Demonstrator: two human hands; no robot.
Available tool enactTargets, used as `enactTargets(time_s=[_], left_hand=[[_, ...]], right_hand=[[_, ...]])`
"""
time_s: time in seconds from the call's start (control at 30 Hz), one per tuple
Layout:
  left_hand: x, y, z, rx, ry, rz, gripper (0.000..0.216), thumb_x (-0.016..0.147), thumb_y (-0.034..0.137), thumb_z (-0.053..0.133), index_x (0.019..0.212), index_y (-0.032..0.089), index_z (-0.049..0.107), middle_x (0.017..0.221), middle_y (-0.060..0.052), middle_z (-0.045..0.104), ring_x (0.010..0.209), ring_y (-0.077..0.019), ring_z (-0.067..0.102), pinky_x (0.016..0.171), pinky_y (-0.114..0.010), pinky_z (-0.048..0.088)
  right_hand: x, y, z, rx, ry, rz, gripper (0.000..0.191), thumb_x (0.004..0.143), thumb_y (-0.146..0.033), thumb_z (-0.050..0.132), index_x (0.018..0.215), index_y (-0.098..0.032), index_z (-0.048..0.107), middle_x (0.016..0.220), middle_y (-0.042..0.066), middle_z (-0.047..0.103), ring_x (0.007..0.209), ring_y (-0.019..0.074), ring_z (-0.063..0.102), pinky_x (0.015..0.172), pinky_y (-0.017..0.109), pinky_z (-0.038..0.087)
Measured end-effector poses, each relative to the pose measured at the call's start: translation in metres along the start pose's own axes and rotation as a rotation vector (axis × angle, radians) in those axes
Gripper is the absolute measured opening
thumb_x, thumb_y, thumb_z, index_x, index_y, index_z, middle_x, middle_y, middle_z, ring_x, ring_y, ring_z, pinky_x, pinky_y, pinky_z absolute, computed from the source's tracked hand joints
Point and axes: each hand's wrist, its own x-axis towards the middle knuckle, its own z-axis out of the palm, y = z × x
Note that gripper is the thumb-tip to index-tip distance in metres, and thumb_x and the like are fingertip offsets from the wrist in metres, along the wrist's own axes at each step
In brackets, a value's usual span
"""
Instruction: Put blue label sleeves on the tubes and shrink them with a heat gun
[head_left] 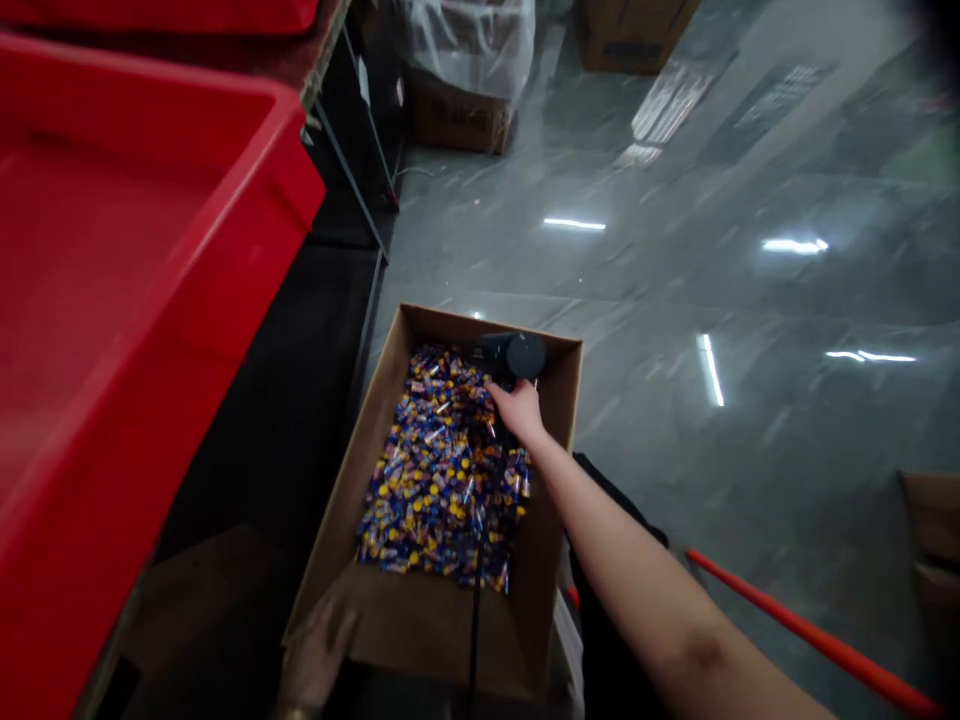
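A black hair dryer (491, 350) with a round barrel is in my right hand (519, 408), which is closed around its handle. It is held over the far end of an open cardboard box (559, 400). Its black cord (478, 600) runs down across the box toward me. Many small wrapped pieces (431, 460), blue, yellow and orange with shiny film, fill much of the box floor. At the near left corner of the box is my left hand (319, 640), blurred, its fingers stretched out and apart. Whether it touches the cardboard I cannot tell.
A large red plastic bin (247, 190) stands at the left on a table with a dark side. Further off on the shiny grey floor (675, 280) are cartons (461, 118), one topped with clear plastic. An orange pole (810, 630) crosses the lower right.
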Motion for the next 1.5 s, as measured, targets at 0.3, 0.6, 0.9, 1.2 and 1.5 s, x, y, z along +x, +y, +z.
enactTargets(time_s=[0.3,0.6,0.9,1.2,1.5], left_hand=[[0.008,0.017,-0.005,-0.156,-0.094,-0.078,0.052,0.083,0.043,0.049,0.124,0.013,0.062,0.128,-0.016,0.066,0.12,-0.0283,0.061,0.104,-0.04,0.045],[0.032,0.043,0.008,-0.276,-0.113,-0.178,0.042,0.077,0.037,0.059,0.111,0.014,0.068,0.119,-0.017,0.07,0.115,-0.0304,0.063,0.099,-0.039,0.048],[0.046,0.026,-0.027,-0.368,0.107,-0.368,0.04,0.083,0.03,0.047,0.113,0.014,0.069,0.104,-0.013,0.075,0.097,-0.0261,0.069,0.087,-0.036,0.053],[0.032,0.026,-0.031,-0.438,0.117,-0.386,0.042,0.081,0.035,0.05,0.108,0.012,0.071,0.095,-0.012,0.075,0.085,-0.0245,0.069,0.075,-0.032,0.054],[0.036,0.036,-0.039,-0.429,0.129,-0.36,0.039,0.081,0.035,0.052,0.108,0.015,0.071,0.095,-0.009,0.075,0.087,-0.0231,0.067,0.078,-0.031,0.051]], right_hand=[[-0.046,0.07,-0.014,-0.533,-0.68,-0.009,0.021,0.071,-0.03,0.072,0.085,-0.015,0.07,0.083,0.006,0.072,0.08,0.0211,0.067,0.074,0.028,0.052],[-0.029,0.082,-0.049,-0.367,-0.525,0.147,0.024,0.072,-0.036,0.07,0.082,-0.015,0.065,0.071,0.005,0.069,0.06,0.0157,0.062,0.059,0.026,0.05],[-0.086,0.084,0.007,-0.355,-0.61,0.076,0.023,0.072,-0.037,0.069,0.075,-0.015,0.065,0.064,0.002,0.065,0.059,0.0148,0.058,0.059,0.026,0.047],[-0.075,0.065,0.013,-0.524,-0.603,-0.056,0.02,0.074,-0.032,0.068,0.082,-0.013,0.066,0.08,0.006,0.069,0.073,0.0182,0.062,0.069,0.027,0.047],[-0.095,0.084,0.015,-0.537,-0.788,-0.002,0.018,0.074,-0.032,0.068,0.081,-0.015,0.067,0.073,0.003,0.067,0.071,0.0173,0.061,0.069,0.026,0.047]])
